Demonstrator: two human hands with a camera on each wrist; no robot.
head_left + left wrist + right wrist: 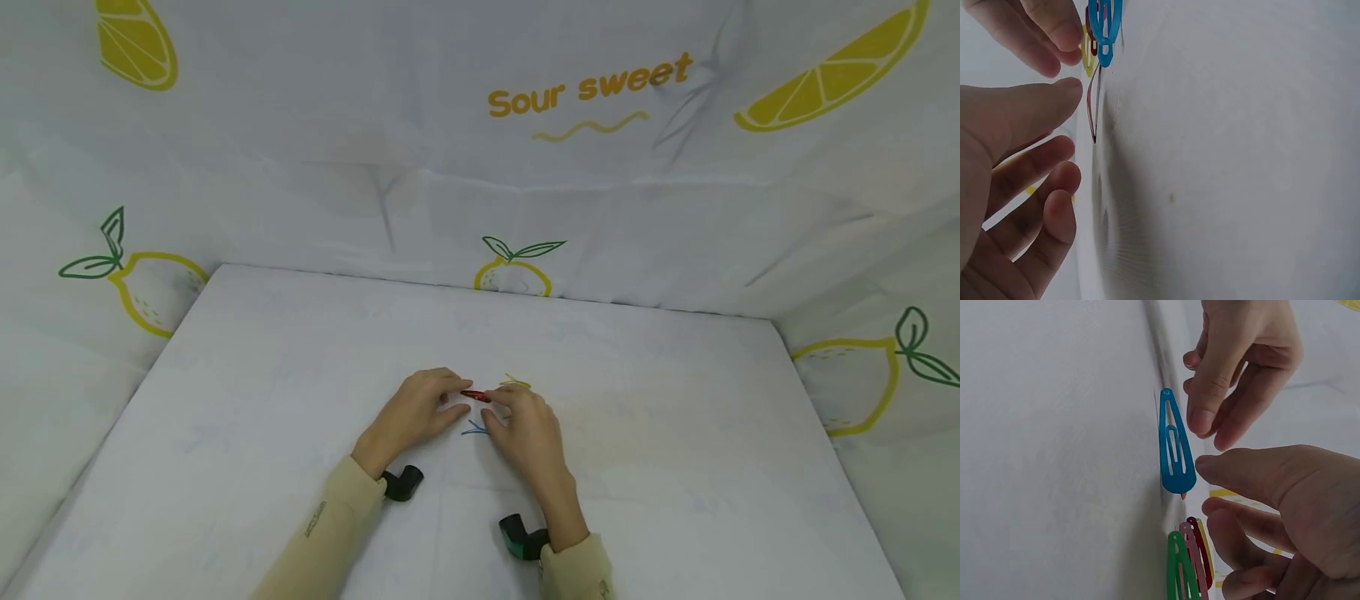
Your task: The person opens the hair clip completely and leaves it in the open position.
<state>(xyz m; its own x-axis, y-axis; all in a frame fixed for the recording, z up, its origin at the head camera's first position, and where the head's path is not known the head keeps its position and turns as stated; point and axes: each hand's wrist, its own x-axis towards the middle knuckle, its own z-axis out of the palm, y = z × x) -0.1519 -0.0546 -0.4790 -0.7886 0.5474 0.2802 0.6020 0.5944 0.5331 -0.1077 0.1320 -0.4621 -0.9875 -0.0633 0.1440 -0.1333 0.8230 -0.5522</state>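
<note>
A red snap hair clip (476,396) lies on the table between both hands, overlapped by the right index finger in the head view. The left hand (423,408) is at its left end, thumb and fingers relaxed and apart from the clip in the left wrist view. From the other side comes the right hand (531,427), fingers loosely bent and gripping nothing. Nearer the person lies a blue hair clip (1176,453), just beside the right thumb. Behind the hands is a yellow hair clip (515,382).
In the right wrist view, a green clip (1175,559), a pink clip (1189,544) and a dark red clip (1204,556) lie close together. The white table (675,433) meets a lemon-print cloth (637,225) at its back and sides. Dark wrist cameras (405,483) sit near the sleeves.
</note>
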